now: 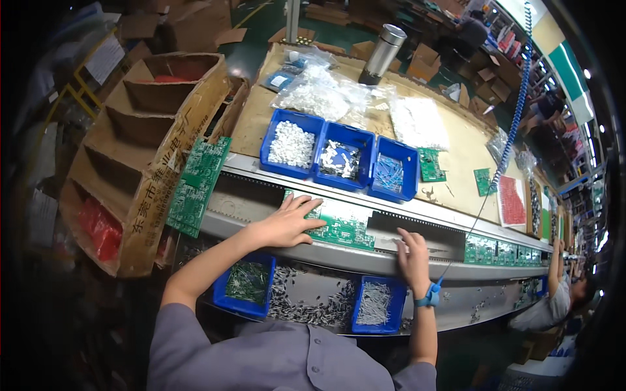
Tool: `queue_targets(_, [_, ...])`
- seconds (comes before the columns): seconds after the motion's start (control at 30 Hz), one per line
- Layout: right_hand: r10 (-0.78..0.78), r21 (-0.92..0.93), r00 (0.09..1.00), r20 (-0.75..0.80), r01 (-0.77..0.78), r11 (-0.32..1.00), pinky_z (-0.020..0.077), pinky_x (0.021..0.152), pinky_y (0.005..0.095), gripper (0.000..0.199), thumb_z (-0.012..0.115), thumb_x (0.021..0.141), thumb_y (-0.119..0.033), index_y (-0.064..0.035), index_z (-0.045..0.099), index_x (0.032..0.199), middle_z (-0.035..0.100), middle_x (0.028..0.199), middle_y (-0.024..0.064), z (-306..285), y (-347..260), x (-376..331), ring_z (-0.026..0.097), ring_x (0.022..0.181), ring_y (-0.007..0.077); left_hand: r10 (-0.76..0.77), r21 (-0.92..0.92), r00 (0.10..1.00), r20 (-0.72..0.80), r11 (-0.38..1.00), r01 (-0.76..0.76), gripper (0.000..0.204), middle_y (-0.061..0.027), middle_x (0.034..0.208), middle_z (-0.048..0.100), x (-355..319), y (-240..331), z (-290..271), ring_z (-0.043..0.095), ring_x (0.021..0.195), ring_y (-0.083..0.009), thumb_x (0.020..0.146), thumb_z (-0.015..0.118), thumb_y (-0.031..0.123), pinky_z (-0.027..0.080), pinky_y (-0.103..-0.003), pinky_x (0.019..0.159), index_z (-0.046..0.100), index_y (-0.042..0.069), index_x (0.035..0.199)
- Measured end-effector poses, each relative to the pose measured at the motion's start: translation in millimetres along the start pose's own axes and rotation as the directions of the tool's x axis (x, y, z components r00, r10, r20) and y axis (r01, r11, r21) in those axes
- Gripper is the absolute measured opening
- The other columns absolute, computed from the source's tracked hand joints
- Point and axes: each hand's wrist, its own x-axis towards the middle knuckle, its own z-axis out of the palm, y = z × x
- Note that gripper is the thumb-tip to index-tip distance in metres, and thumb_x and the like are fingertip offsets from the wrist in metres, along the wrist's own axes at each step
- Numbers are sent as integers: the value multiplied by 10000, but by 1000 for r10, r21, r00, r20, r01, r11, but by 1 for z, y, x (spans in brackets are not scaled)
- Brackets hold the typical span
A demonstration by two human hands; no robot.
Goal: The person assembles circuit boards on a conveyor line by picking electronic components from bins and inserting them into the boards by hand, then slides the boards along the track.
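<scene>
My left hand (285,225) lies with fingers spread over the left part of a green circuit board (345,226), which sits in the conveyor rail in front of me. Its palm hides that end of the board. Just right of the board, my right hand (413,257) is over the dark gap in the rail, fingers loosely bent and slightly apart, with nothing visible in them. A blue wrist strap (429,296) with a cord circles my right wrist. Beyond the rail stand three blue bins, with white parts (291,144), black-and-white parts (339,160) and blue components (388,174).
Nearer me are blue bins of green-leaded parts (247,284) and silver pins (374,304), with loose components (310,300) between. Stacked green boards (199,187) lean by a cardboard divider box (140,163) at left. A steel flask (385,53) stands behind. A co-worker (554,300) sits at right.
</scene>
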Motion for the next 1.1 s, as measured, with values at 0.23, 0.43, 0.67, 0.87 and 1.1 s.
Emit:
queue_targets(0.23, [-220, 76, 964, 149, 211, 975, 445, 835, 401, 401, 617, 846, -181, -86, 567, 1232, 586, 1038, 155, 33, -26, 6, 553, 948, 318, -86, -41, 866, -492, 996, 76, 80, -92, 865, 621, 17, -23, -32, 610, 846, -268, 760, 618, 28, 490, -383, 758, 665, 25, 825])
queue_targets(0.43, [-198, 111, 967, 161, 181, 977, 445, 823, 403, 382, 614, 847, -178, -79, 585, 1215, 595, 977, 152, 32, -30, 8, 554, 904, 320, -98, 197, 826, -556, 949, 245, 60, -57, 825, 588, 51, -69, -54, 557, 888, -247, 763, 647, 98, 416, -379, 768, 681, 70, 803])
queue_targets(0.67, [-180, 76, 966, 185, 169, 983, 450, 820, 387, 382, 607, 851, -167, -88, 582, 1224, 600, 1000, 155, 30, -33, 7, 560, 914, 320, -132, 409, 897, -421, 855, 318, 62, -44, 828, 578, 73, -87, -43, 547, 911, -229, 751, 623, 124, 389, -401, 778, 678, 104, 731])
queue_targets(0.87, [-204, 64, 965, 167, 196, 979, 437, 854, 390, 349, 620, 835, -131, -81, 601, 1180, 589, 1054, 152, 29, -37, 12, 549, 974, 317, -130, 88, 824, -551, 973, 212, 63, -121, 788, 639, 61, -87, -58, 636, 779, -267, 718, 615, 46, 484, -377, 698, 631, 25, 775])
queue_targets(1.1, [-426, -19, 905, -27, 425, 905, 393, 831, 390, 270, 657, 786, -77, -48, 614, 1050, 601, 1005, 108, 35, -79, 69, 549, 947, 286, -432, -465, 727, -534, 868, 174, 71, -101, 718, 640, 13, -48, -76, 635, 666, -177, 769, 638, 34, 501, -298, 627, 599, -10, 811])
